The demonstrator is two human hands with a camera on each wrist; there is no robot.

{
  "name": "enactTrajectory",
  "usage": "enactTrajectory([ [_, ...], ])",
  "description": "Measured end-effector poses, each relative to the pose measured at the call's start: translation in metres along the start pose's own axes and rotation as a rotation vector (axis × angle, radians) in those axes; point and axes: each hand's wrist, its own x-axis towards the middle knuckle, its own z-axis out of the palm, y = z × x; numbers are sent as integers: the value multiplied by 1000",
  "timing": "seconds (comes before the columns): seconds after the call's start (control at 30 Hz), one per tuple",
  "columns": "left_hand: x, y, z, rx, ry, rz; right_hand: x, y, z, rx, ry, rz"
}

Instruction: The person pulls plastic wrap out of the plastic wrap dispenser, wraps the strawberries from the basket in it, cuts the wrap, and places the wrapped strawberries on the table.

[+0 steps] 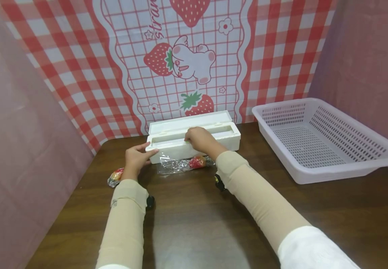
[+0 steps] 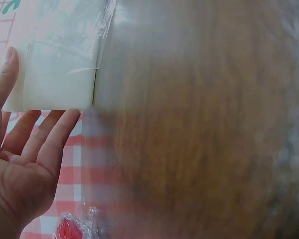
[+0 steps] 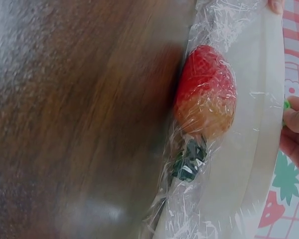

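A long white plastic-wrap dispenser (image 1: 225,144) lies lengthwise at the back of the table, its lid (image 1: 190,121) tipped back. My left hand (image 1: 135,160) holds its left end, thumb on the top edge and fingers against the end face. My right hand (image 1: 200,140) pinches a small green piece (image 3: 287,105) at the dispenser's upper edge. Along the front lies clear film (image 1: 174,166). Against the dispenser's front sits a film-covered red and yellow fruit-like item (image 1: 197,161), with a dark green end (image 3: 190,159) in the right wrist view.
Another film-wrapped red and yellow item (image 1: 116,176) lies left of the left hand, partly hidden by it. A white slotted basket (image 1: 281,160) stands at the right. A red-and-white checked cloth (image 1: 69,56) hangs behind the brown table (image 1: 187,224).
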Motion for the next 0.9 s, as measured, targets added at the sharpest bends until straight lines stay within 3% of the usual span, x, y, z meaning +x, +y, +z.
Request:
enactTrajectory([
  [0.9,1,0,0,-3,-7,-25,-9,12,-1,-25,63,-48],
])
